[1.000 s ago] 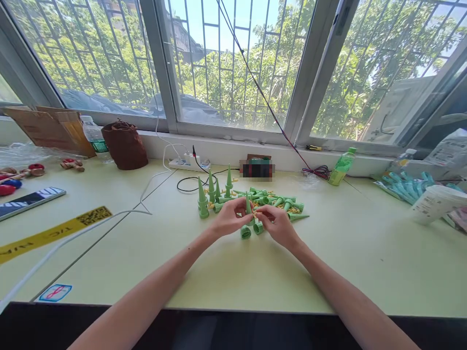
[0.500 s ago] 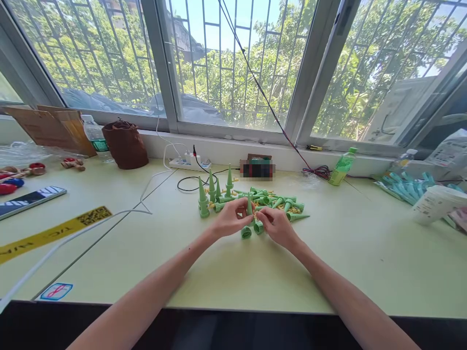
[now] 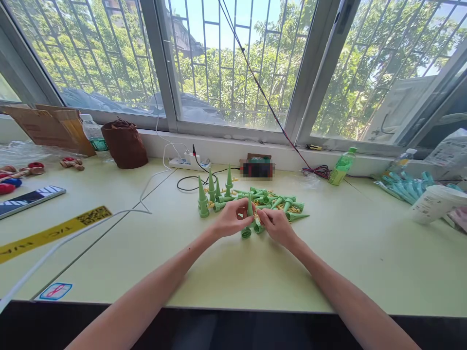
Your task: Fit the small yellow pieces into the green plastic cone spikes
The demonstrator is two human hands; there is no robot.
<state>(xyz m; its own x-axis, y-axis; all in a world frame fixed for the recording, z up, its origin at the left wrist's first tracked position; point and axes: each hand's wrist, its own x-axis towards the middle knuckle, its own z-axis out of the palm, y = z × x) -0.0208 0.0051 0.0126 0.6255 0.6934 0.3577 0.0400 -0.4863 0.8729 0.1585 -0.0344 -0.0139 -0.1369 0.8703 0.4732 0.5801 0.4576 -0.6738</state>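
My left hand (image 3: 233,216) is closed around a green plant watering spike (image 3: 250,206), held upright with its point up. At the spike's right side, my right hand (image 3: 275,223) pinches a small yellow valve, mostly hidden by the fingers. Just below the hands, a green ribbed cap (image 3: 246,233) lies on the table with its open end showing. To the left stand several upright spikes (image 3: 203,199) with yellow valves at their sides. Behind my hands is a loose pile of green spikes (image 3: 279,200) with yellow valves (image 3: 294,209) among them.
Behind the pile are a power strip (image 3: 175,164), a black cable and a blurred dark box (image 3: 257,167). A green bottle (image 3: 343,166) and a white cup (image 3: 426,204) stand right. A phone (image 3: 32,201), yellow tape (image 3: 54,233) and white cable lie left.
My right hand has turned slightly at the spike's side, its fingers covering more of the yellow valve. My left hand stays nearly still.
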